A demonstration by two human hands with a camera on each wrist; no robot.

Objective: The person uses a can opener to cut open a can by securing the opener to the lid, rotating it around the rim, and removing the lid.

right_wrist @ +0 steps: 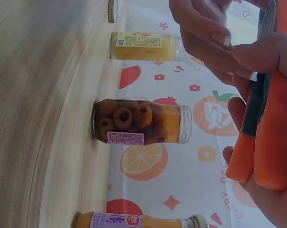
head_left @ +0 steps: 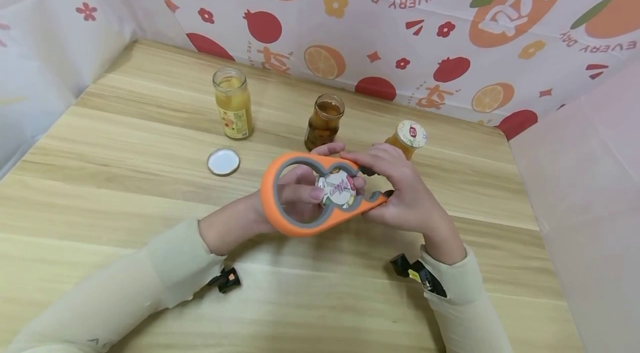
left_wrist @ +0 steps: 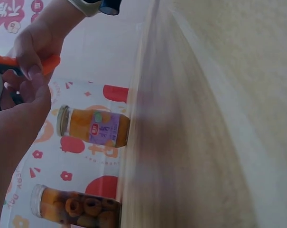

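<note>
My right hand [head_left: 407,194] grips an orange jar opener [head_left: 271,197] with a grey toothed lining by its handle ends. The opener's large ring points left. Within its smaller notch sits a round patterned jar lid [head_left: 339,189], printed with flowers and lettering. My left hand [head_left: 300,193] holds this lid, its thumb at the near-left edge and other fingers behind the opener. In the right wrist view, the opener's orange handles [right_wrist: 273,137] lie across the right palm, and the left fingers [right_wrist: 205,42] bend in close to the lid's rim.
Beyond the hands stand a lidless jar of yellow fruit [head_left: 234,105], a lidless dark jar of fruit [head_left: 324,122] and a lidded orange jar [head_left: 407,139]. A loose lid [head_left: 223,162] lies white side up on the wooden table [head_left: 125,192]. Printed curtains [head_left: 300,19] border the table.
</note>
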